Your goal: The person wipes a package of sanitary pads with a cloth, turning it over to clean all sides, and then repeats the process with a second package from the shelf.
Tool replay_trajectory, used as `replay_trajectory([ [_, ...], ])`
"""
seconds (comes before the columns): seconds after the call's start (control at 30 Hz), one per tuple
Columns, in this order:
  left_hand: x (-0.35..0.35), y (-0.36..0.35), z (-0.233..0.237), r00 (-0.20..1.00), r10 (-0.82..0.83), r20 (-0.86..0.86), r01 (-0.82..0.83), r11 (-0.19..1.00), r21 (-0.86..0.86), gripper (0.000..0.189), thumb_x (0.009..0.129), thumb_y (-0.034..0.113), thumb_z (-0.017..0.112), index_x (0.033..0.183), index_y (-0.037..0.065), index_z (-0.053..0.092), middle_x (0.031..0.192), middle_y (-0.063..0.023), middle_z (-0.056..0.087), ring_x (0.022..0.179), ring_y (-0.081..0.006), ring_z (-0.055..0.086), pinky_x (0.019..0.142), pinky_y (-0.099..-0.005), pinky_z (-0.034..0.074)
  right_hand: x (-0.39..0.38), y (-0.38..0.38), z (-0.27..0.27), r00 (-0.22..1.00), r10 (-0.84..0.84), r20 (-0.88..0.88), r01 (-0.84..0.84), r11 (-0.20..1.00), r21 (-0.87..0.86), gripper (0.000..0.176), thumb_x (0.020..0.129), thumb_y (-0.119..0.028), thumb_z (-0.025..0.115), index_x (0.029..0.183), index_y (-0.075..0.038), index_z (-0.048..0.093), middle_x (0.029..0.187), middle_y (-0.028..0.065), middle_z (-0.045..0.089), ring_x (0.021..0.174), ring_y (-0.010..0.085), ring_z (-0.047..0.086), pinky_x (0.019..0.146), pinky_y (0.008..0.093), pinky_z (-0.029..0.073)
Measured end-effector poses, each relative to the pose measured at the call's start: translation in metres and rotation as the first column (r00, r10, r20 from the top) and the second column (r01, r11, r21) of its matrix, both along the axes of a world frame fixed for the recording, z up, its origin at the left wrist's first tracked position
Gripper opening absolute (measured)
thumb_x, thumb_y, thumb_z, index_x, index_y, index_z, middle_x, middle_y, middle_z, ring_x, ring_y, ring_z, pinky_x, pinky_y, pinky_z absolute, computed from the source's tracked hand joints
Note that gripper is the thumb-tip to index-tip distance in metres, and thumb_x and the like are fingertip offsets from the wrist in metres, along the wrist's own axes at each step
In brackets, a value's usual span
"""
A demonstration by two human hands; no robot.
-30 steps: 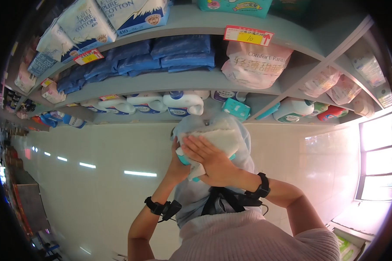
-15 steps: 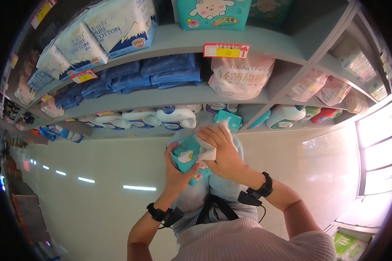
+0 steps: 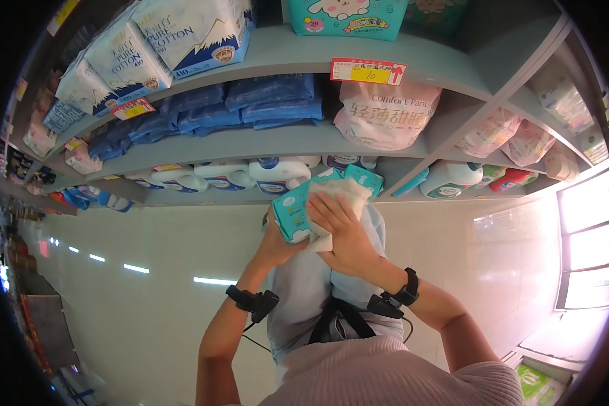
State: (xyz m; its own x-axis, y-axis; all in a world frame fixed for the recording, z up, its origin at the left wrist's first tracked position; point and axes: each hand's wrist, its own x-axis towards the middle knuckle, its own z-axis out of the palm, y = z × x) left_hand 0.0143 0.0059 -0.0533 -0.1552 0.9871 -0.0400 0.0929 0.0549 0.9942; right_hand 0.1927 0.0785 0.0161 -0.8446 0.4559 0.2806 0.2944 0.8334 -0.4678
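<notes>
My left hand (image 3: pixel 277 242) grips the near left end of a teal package (image 3: pixel 292 211), which is tilted in front of the lowest shelf. Pressed on the package's right side is a crumpled white cloth (image 3: pixel 354 193), held under my right hand (image 3: pixel 342 230) with its fingers laid over it. The cloth hides part of the package's face. Just behind, a second teal package (image 3: pixel 365 177) lies at the front of the bottom shelf.
White detergent bottles (image 3: pixel 277 172) line the bottom shelf. Above them are blue packs (image 3: pixel 250 108) and a pink Comfort Pants bag (image 3: pixel 386 118). Pure Cotton packs (image 3: pixel 189 34) and a large teal pack (image 3: pixel 348 17) occupy the upper shelf. A divider (image 3: pixel 463 122) stands right.
The teal package has moved up toward the shelf and turned to show another side. My left hand has shifted with it. The cloth is now spread wider under my right hand.
</notes>
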Motion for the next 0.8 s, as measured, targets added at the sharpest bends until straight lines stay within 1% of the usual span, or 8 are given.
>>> replay_trajectory([
  [0.07, 0.001, 0.002, 0.005, 0.998, 0.002, 0.056, -0.002, 1.0, -0.004, 0.102, 0.063, 0.027, 0.087, 0.135, 0.004, 0.019, 0.135, -0.0134, 0.037, 0.126, -0.0242, 0.04, 0.105, -0.0392, 0.034, -0.005, -0.001, 0.002, 1.0, 0.017, -0.005, -0.017, 1.0, -0.002, 0.064, 0.084, -0.032, 0.058, 0.134, 0.004, 0.04, 0.141, 0.0183, 0.039, 0.136, 0.032, 0.029, 0.114, 0.047, 0.017],
  [0.13, 0.0, 0.001, 0.009, 0.997, -0.002, -0.073, 0.0, 1.0, -0.022, 0.095, 0.067, 0.013, 0.08, 0.135, 0.002, 0.014, 0.131, -0.0152, 0.041, 0.12, -0.0252, 0.046, 0.101, -0.0381, 0.039, -0.012, -0.006, 0.004, 0.999, 0.034, -0.012, -0.034, 0.999, -0.013, 0.064, 0.084, -0.032, 0.058, 0.133, 0.005, 0.041, 0.141, 0.0192, 0.04, 0.136, 0.0322, 0.03, 0.114, 0.046, 0.018],
  [0.23, -0.002, -0.005, 0.016, 1.0, -0.006, -0.015, 0.005, 0.998, -0.069, 0.096, 0.071, 0.021, 0.079, 0.138, 0.002, 0.013, 0.133, -0.0159, 0.041, 0.122, -0.0256, 0.044, 0.102, -0.037, 0.038, -0.025, -0.013, 0.009, 0.99, 0.109, -0.084, -0.114, 0.992, -0.054, 0.064, 0.083, -0.032, 0.058, 0.132, 0.007, 0.042, 0.139, 0.0214, 0.041, 0.135, 0.0321, 0.032, 0.114, 0.0427, 0.02],
  [0.33, -0.023, -0.007, -0.077, 0.993, -0.1, -0.061, 0.101, 0.995, 0.007, 0.101, 0.071, 0.026, 0.079, 0.141, 0.002, 0.01, 0.135, -0.0169, 0.039, 0.124, -0.0265, 0.043, 0.103, -0.0363, 0.036, -0.034, -0.017, 0.01, 0.979, 0.199, -0.035, -0.199, 0.98, 0.009, 0.066, 0.083, -0.033, 0.058, 0.132, 0.007, 0.04, 0.139, 0.0224, 0.04, 0.135, 0.0323, 0.032, 0.114, 0.0407, 0.021],
  [0.37, -0.022, -0.01, -0.06, 0.994, -0.094, -0.062, 0.095, 0.996, 0.003, 0.101, 0.071, 0.026, 0.079, 0.141, 0.002, 0.01, 0.135, -0.0169, 0.039, 0.124, -0.0265, 0.043, 0.103, -0.0363, 0.036, -0.037, -0.014, 0.01, 0.98, 0.195, -0.045, -0.196, 0.98, -0.024, 0.067, 0.084, -0.034, 0.057, 0.133, 0.006, 0.04, 0.14, 0.0217, 0.039, 0.135, 0.032, 0.031, 0.114, 0.0402, 0.021],
  [0.43, -0.017, -0.01, 0.0, 0.997, -0.059, -0.049, 0.045, 0.971, -0.235, 0.108, 0.069, 0.03, 0.079, 0.144, 0.002, 0.006, 0.137, -0.0174, 0.038, 0.126, -0.0265, 0.041, 0.104, -0.0359, 0.036, -0.042, -0.004, 0.009, 0.978, 0.2, -0.059, -0.204, 0.977, -0.058, 0.067, 0.084, -0.035, 0.057, 0.134, 0.006, 0.039, 0.142, 0.021, 0.038, 0.136, 0.0317, 0.03, 0.114, 0.0398, 0.021],
  [0.57, -0.01, 0.004, 0.02, 0.997, -0.019, -0.07, 0.0, 0.966, -0.257, 0.111, 0.063, 0.026, 0.082, 0.142, 0.002, 0.008, 0.136, -0.0168, 0.038, 0.126, -0.0266, 0.041, 0.104, -0.037, 0.036, -0.042, 0.023, 0.003, 0.985, 0.174, 0.006, -0.173, 0.981, -0.086, 0.066, 0.086, -0.036, 0.053, 0.138, 0.001, 0.037, 0.145, 0.0172, 0.034, 0.137, 0.0281, 0.028, 0.115, 0.0372, 0.019],
  [0.8, -0.003, 0.006, 0.031, 0.998, -0.022, -0.061, 0.014, 0.991, -0.132, 0.105, 0.059, 0.022, 0.086, 0.138, 0.001, 0.02, 0.133, -0.0142, 0.042, 0.125, -0.0249, 0.042, 0.105, -0.037, 0.036, -0.014, 0.048, 0.013, 0.995, 0.063, 0.073, -0.054, 0.991, -0.121, 0.058, 0.082, -0.023, 0.051, 0.136, -0.002, 0.042, 0.143, 0.0174, 0.038, 0.134, 0.0307, 0.034, 0.112, 0.0375, 0.027],
])
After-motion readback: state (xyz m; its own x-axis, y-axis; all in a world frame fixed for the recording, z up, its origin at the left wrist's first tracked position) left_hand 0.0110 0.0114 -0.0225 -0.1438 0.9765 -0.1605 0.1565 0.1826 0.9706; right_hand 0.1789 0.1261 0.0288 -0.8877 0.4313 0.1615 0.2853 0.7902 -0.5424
